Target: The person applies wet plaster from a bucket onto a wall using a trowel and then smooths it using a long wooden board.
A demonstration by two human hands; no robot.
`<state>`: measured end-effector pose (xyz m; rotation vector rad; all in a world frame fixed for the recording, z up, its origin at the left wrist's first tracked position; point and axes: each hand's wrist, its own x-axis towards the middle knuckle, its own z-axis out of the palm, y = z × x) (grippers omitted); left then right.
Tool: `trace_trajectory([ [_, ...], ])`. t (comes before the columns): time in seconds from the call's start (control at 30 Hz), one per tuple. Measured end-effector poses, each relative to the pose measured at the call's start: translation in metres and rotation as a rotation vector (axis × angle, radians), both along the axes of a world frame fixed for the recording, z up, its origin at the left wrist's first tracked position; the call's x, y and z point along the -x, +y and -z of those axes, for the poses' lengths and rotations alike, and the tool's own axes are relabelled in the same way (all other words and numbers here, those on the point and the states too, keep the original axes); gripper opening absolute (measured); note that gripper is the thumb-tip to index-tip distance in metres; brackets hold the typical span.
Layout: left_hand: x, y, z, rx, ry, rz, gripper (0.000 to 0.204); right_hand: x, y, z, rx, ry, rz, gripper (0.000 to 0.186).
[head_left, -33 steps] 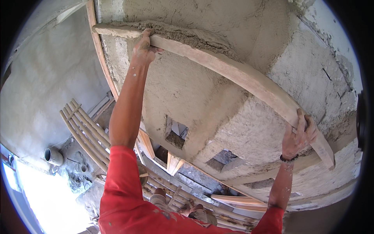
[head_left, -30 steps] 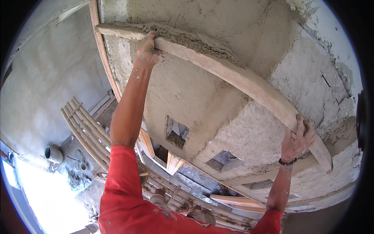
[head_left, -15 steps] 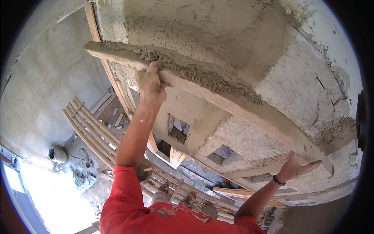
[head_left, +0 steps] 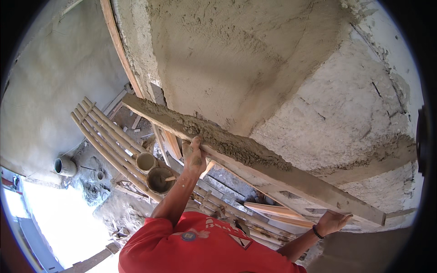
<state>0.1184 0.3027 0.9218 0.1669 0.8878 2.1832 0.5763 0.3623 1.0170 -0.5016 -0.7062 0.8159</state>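
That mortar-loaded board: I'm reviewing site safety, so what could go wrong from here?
Loose mortar is heaped along the board, so some could fall if it tips. The right hand lies open beneath it rather than wrapped around it, so that end might slip. Only the left hand appears to grip, so the board could twist there.

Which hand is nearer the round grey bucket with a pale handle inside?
The person's left hand: gripping the long beige wooden board, it is just right of the bucket in the picture. The right hand, near the board's right end, is much farther right.
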Motion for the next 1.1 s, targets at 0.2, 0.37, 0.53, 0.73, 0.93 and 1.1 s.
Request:
trace_trajectory([
  [0.2, -0.025, -0.034, 0.072, 0.056, -0.164, 0.02, 0.026, -0.027, -0.015, -0.001, 0.082, -0.227, -0.116, 0.085],
  [0.37, -0.04, -0.066, 0.103, 0.115, -0.242, 0.124, 0.027, -0.046, -0.005, -0.006, 0.095, -0.241, -0.14, 0.089],
  [0.53, -0.053, -0.072, 0.145, 0.177, -0.467, 0.132, 0.031, -0.029, 0.001, -0.048, -0.071, -0.196, -0.333, 0.091],
  [0.73, -0.043, -0.1, 0.264, 0.061, -0.127, 0.044, 0.042, 0.121, 0.009, -0.103, -0.529, -0.186, -1.317, 0.079],
  [0.93, 0.007, -0.132, 0.349, -0.181, -0.48, -0.115, 0.041, 0.283, -0.01, -0.099, -0.629, -0.442, -1.366, 0.076],
  [1.1, 0.06, -0.163, 0.393, -0.482, -1.198, -0.308, 0.044, 0.43, -0.077, 0.011, -0.448, -0.511, -1.363, 0.081],
])
